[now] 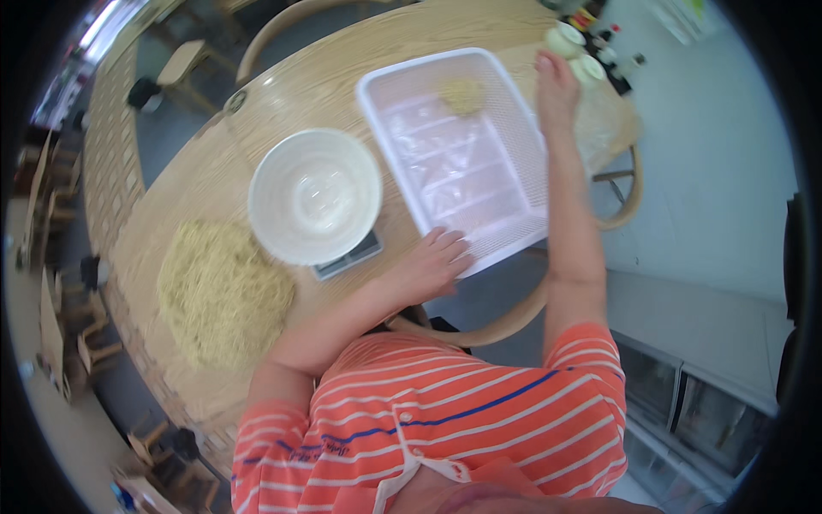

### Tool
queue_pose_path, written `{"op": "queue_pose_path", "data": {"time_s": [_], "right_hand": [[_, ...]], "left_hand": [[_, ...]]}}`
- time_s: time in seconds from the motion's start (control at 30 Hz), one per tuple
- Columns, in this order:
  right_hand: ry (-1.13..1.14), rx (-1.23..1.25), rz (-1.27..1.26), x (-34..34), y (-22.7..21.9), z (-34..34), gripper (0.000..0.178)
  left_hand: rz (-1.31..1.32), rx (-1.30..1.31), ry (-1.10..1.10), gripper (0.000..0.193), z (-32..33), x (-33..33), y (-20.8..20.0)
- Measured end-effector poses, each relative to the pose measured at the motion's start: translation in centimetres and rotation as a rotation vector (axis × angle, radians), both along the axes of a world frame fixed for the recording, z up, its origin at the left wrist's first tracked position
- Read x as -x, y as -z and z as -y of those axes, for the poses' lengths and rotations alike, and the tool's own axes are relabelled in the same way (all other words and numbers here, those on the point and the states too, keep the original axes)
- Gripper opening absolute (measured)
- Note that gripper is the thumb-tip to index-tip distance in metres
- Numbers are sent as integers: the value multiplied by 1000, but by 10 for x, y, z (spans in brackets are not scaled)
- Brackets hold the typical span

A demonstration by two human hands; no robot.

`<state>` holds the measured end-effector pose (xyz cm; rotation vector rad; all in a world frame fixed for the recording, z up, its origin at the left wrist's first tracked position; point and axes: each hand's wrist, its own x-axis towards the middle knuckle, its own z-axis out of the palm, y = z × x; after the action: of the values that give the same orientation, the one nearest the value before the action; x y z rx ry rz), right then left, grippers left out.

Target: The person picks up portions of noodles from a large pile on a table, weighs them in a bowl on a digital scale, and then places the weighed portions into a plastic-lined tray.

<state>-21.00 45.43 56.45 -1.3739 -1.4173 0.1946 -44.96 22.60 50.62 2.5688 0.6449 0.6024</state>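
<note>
A white plastic basket [522, 128] with perforated sides lies on the wooden table, lined with clear film. One small clump of yellow noodle-like strands [463, 96] sits near its far end. At the basket's near left corner, my left hand [435, 259] rests with fingers stretched out against the rim. My right hand [557, 90] reaches past the basket's far right side, close to a pale lidded jar [565, 39]. Its fingers are drawn together; whatever they hold is hidden. A large white bowl [315, 197], with nothing in it, stands on a grey scale [349, 256].
Left of the bowl, a big heap of yellow strands [223, 295] covers the table [300, 94]. Another jar [587, 70], dark bottles [612, 68] and a clear plastic bag [597, 128] crowd the right end. A wooden chair back [501, 330] curves by the near edge.
</note>
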Motion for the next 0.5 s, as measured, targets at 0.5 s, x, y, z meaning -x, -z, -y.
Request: {"op": "queue_pose_path", "data": {"time_s": [0.5], "right_hand": [[-1207, 263, 354, 319, 15, 215, 11]], "left_hand": [[-79, -143, -1412, 51, 141, 354, 2]]}}
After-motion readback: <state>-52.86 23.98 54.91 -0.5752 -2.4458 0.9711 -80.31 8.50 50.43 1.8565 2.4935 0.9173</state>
